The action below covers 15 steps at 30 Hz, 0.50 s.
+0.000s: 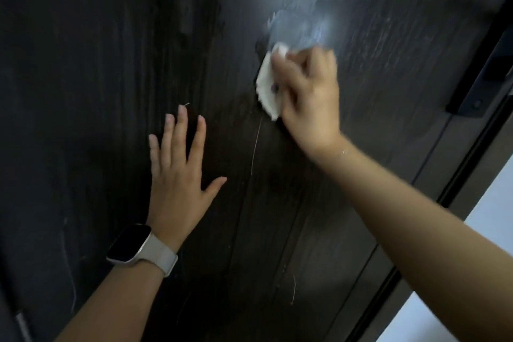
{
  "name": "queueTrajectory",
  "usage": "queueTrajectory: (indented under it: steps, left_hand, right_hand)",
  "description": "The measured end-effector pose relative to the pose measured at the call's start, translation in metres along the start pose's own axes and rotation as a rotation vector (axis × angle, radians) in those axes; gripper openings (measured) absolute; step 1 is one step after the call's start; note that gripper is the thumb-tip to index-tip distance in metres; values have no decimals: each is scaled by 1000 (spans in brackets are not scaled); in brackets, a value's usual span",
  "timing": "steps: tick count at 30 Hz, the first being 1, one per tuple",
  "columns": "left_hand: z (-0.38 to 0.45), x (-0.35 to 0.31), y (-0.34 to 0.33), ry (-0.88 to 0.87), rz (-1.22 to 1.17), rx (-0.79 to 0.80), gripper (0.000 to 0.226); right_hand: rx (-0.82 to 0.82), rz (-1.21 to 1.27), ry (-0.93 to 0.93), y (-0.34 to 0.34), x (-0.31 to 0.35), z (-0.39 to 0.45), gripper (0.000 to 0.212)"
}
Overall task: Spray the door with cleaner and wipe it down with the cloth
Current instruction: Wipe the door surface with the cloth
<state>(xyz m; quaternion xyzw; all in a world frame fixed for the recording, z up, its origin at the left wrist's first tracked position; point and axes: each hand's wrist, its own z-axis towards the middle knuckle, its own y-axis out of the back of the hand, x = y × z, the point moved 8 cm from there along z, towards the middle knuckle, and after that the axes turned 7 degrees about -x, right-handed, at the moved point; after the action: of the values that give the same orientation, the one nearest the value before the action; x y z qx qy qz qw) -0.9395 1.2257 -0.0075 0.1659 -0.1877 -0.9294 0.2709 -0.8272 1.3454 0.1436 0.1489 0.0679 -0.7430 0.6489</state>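
A dark wood-grain door fills the view. My right hand grips a bunched white cloth and presses it against the door, upper middle. Just above the cloth the surface shows a pale wet sheen with smear marks. My left hand lies flat on the door below and left of the cloth, fingers spread, holding nothing; a watch with a pale strap is on that wrist. No spray bottle is in view.
A long black door handle runs down the door's right side. The dark door frame slants along the right edge, with a white wall beyond it. Thin light scratches mark the lower door.
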Motion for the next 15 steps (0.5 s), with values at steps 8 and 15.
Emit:
queueTrajectory:
  steps: [8,15]
  left_hand:
    - [-2,13,-3,10,37,8,109]
    - [-3,14,-2,-3,28,38,109]
  right_hand:
    - [408,83,328,-19,60,-159,34]
    - [57,-129,44,-7,9,-21,33]
